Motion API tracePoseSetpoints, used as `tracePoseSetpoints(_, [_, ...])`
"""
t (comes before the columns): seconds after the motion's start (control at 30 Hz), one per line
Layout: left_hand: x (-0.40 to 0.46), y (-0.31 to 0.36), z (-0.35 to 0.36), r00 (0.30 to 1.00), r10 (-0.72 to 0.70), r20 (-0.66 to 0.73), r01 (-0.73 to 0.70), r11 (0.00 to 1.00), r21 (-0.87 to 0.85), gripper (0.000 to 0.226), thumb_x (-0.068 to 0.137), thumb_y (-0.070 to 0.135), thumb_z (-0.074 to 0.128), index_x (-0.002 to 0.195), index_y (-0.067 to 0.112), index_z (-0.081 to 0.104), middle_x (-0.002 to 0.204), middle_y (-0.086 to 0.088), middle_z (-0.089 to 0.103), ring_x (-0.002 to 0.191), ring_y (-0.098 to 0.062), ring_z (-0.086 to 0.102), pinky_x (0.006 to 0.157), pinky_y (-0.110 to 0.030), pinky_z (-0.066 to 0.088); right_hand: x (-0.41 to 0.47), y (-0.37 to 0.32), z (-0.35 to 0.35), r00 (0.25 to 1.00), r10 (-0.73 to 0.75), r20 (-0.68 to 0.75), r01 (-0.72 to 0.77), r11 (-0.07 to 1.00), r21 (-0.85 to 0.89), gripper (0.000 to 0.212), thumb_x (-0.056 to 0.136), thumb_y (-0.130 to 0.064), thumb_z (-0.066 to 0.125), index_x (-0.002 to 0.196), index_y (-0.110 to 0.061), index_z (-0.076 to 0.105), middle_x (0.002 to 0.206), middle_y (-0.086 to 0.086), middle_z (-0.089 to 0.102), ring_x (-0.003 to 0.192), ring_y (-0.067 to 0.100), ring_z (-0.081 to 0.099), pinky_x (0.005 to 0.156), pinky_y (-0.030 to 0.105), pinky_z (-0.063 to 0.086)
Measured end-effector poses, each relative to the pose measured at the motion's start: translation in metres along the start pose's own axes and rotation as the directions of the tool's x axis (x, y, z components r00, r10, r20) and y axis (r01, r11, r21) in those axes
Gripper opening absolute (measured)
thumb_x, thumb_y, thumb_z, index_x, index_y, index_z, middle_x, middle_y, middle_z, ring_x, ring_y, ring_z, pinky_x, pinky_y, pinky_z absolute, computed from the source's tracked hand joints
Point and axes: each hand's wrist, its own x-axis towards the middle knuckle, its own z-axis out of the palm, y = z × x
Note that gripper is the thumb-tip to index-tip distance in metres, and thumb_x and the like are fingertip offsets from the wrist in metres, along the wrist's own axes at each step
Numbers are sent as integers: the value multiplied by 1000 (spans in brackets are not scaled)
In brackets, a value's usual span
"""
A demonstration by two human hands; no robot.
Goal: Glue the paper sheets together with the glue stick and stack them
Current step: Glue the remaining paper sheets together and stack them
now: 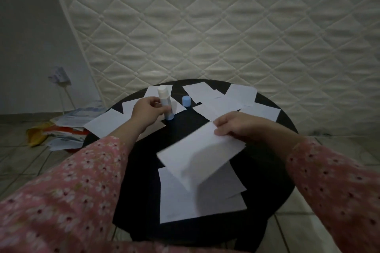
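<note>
From the head camera, the left hand (146,112) grips the glue stick (165,102) around its white barrel, holding it upright with its blue base on or just above the round black bench (267,181) at the far left; its blue cap (186,101) stands apart, just to the right, so the stick is uncapped. The right hand (236,126) pinches one paper sheet (197,156) by its far edge, thumb on the underside and fingers curled over the top, and the sheet hangs tilted above the stack of sheets (197,199) lying at the near middle of the bench. More loose sheets (224,96) lie scattered and overlapping across the far half of the bench, some beside the cap and some under the left wrist. The held sheet is blurred, so whether glue is on it cannot be told. Paper like this should be light and limp: it sags when taken by one edge and creases easily, so a hold at an edge or corner with a second hand to steady it seems wise. The glue stick is stiff and light, best taken round the barrel. A quilted mattress (226,26) leans behind the bench, and papers (67,127) lie piled on the tiled floor (24,162) at left.
</note>
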Motion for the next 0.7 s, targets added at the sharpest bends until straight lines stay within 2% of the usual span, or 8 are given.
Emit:
tracePoseSetpoints(0.1, [-5,1,2,1000,20,10,-20,1000,16,33,77,26,79,104,25,60,87,5,62,88,-14,59,80,-32,49,-3,-6,10,994,-7,111,24,988,-152,25,89,-12,64,113,-12,68,106,0,68,97,14,63,94,30,47])
tracePoseSetpoints(0.23, [-11,3,4,999,33,13,-33,999,43,38,78,27,77,112,20,63,91,5,61,91,-15,59,87,-37,51,3,-10,19,999,-2,53,16,962,-273,11,85,-11,68,91,-19,68,70,-8,59,73,10,58,77,25,49])
tracePoseSetpoints(0.33, [-13,3,4,999,27,19,-28,999,44,39,78,27,77,114,21,61,91,6,61,91,-14,59,87,-36,51,6,-12,21,1000,12,17,-3,902,-432,20,80,-12,70,98,-19,67,80,-6,61,82,12,60,78,25,49])
tracePoseSetpoints(0.43, [-14,3,5,999,30,24,-31,999,34,42,79,28,76,117,19,60,94,6,61,93,-14,59,89,-37,51,12,-16,19,1000,16,6,-10,856,-517,25,78,-19,73,101,-20,66,89,-7,60,83,8,56,76,24,46])
tracePoseSetpoints(0.5, [-14,2,5,999,24,35,-25,999,34,49,79,30,77,122,18,59,101,3,62,98,-16,59,92,-39,50,19,-19,19,999,2,-34,-18,874,-486,23,78,-27,74,100,-23,66,94,-6,60,86,7,55,80,26,48])
tracePoseSetpoints(0.57, [-13,0,2,997,38,68,-40,999,26,55,77,31,78,126,18,57,104,3,63,98,-15,59,91,-38,50,30,-24,21,987,-64,-146,3,923,-386,21,80,-33,73,98,-24,65,94,-7,60,86,7,56,80,26,47])
tracePoseSetpoints(0.63, [-10,-4,-5,991,77,109,-82,996,37,57,75,32,79,127,19,58,110,4,65,99,-13,60,92,-36,49,45,-32,27,954,-139,-267,54,952,-302,24,82,-31,72,104,-24,64,97,-5,60,89,9,57,83,26,48])
tracePoseSetpoints(0.7, [-6,-9,-17,989,117,95,-128,985,113,47,79,33,76,122,21,63,114,5,65,99,-11,61,90,-31,48,61,-42,35,922,-190,-337,121,969,-217,35,84,-30,71,117,-22,61,105,-3,60,97,12,58,88,26,47])
